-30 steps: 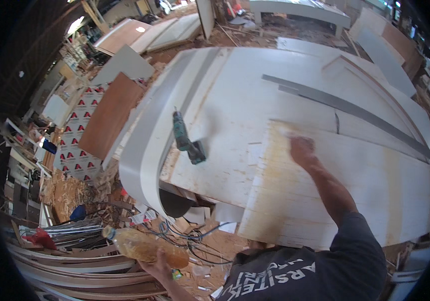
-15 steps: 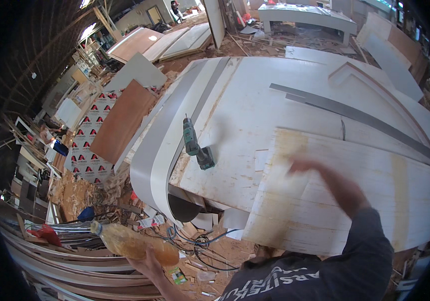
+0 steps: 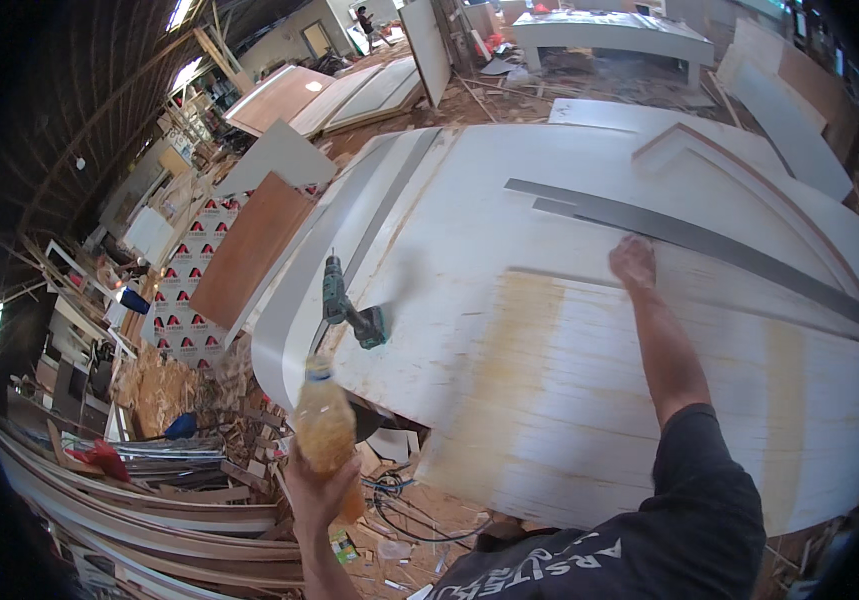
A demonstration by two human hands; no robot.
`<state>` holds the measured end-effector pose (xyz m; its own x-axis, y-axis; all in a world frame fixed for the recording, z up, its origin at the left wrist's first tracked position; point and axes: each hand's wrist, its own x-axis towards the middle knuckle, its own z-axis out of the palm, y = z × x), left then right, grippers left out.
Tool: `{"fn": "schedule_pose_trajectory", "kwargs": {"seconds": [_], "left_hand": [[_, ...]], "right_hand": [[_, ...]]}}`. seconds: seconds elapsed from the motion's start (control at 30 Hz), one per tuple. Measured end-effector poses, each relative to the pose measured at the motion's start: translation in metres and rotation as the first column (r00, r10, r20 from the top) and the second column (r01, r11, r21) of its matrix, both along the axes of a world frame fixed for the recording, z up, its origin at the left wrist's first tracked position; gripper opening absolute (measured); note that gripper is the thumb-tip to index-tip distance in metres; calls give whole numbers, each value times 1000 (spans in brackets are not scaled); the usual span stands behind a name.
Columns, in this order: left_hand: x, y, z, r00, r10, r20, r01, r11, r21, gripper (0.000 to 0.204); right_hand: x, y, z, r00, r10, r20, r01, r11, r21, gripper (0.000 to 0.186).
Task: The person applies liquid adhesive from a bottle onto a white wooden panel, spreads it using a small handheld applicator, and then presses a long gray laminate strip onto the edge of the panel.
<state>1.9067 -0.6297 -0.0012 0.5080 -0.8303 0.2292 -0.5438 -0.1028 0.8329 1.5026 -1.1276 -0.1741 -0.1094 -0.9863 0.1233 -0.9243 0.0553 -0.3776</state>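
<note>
Left hand [image 3: 317, 492] wrapped round lower half of plastic bottle [image 3: 325, 425]; right hand [image 3: 633, 262] curled, can't tell if holding anything, near grey strip [image 3: 694, 235]. Bottle neck points up and away toward drill [image 3: 347, 312], long axis leaning slightly left. Most of bottle shows above left-hand grip, base extending below.

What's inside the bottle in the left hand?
The bottle holds something amber, seen above and beside the left hand; whatever the hand covers of the contents cannot be seen.
</note>
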Motion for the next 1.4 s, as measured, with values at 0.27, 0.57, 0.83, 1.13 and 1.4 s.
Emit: {"fn": "schedule_pose_trajectory", "kwargs": {"seconds": [0.27, 0.57, 0.83, 1.13, 1.4], "left_hand": [[-52, -145, 27, 478, -480, 735, -16, 832, 554, 40], [-87, -280, 51, -334, -462, 821, -161, 887, 433, 34], [-90, -324, 53, -559, -309, 770, -25, 934, 356, 17], [-75, -335, 51, -408, -287, 866, 112, 926, 360, 20], [-42, -313, 31, 56, -487, 872, 41, 873, 485, 37]], "right_hand": [[-125, 159, 70, 929, 105, 354, -56, 988, -146, 38], [-179, 363, 43, 647, -109, 755, 120, 992, 40, 27], [-164, 461, 31, 493, -172, 853, 329, 944, 0, 32], [-95, 519, 47, 475, -339, 812, 467, 879, 94, 32], [-44, 515, 41, 238, -191, 952, 520, 853, 42, 30]]}}
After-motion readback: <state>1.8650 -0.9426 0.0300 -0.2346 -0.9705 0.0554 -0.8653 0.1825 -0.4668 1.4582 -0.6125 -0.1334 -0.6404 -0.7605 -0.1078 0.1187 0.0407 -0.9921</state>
